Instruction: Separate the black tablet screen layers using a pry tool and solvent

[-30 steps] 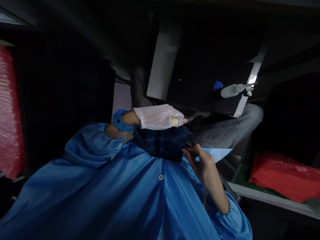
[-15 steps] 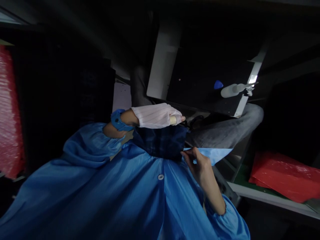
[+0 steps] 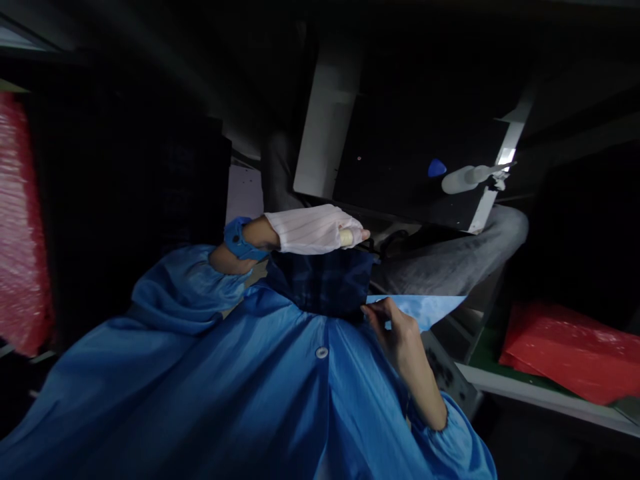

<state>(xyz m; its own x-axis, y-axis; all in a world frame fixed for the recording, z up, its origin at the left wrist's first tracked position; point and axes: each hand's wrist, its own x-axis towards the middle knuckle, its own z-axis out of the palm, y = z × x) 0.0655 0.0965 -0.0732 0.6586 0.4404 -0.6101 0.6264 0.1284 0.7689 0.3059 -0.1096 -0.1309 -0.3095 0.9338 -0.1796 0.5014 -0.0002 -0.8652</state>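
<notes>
I look down at my own blue smock (image 3: 225,387). My left hand (image 3: 315,230), in a white striped glove with a taped fingertip and a blue wrist strap, lies with fingers closed along the top edge of a dark plaid cloth (image 3: 325,283) at my waist. My bare right hand (image 3: 400,330) pinches the smock's front edge where it meets the plaid cloth. A light-blue flap of the smock (image 3: 430,308) spreads to the right of those fingers, over my grey trouser leg (image 3: 450,263).
A black panel with white edges (image 3: 320,127) hangs above my lap, with a small blue triangular pick (image 3: 437,168) and a white bottle-like tool (image 3: 467,179) on it. Red bags (image 3: 570,360) lie on a shelf at right. Pink bubble wrap (image 3: 20,227) stands at left.
My right hand has slid slightly along the smock's edge, and the light-blue flap now lies flatter and shows more. My left hand has barely moved.
</notes>
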